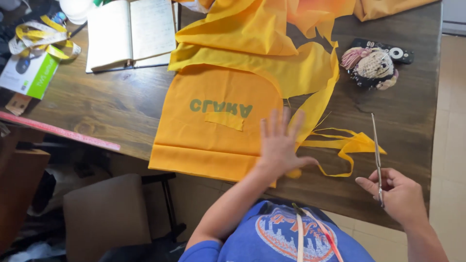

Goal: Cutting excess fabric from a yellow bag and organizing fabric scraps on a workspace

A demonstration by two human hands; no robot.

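My left hand [280,143] lies flat with fingers spread on the right edge of a cut orange fabric piece [213,123] that carries green letters and a small orange patch. My right hand [397,194] grips the handles of a pair of scissors [376,150] whose closed blades point away from me over the dark wooden table [116,104]. Thin orange fabric strips [342,145] lie between the two hands. More orange cloth [262,39] is bunched behind the cut piece.
An open notebook [130,34] lies at the back left, beside a green and white box [28,73] and a yellow tape measure [41,36]. A red ruler [58,132] runs along the left edge. A small doll [371,67] rests on a black device [388,50]. A chair [104,213] stands below.
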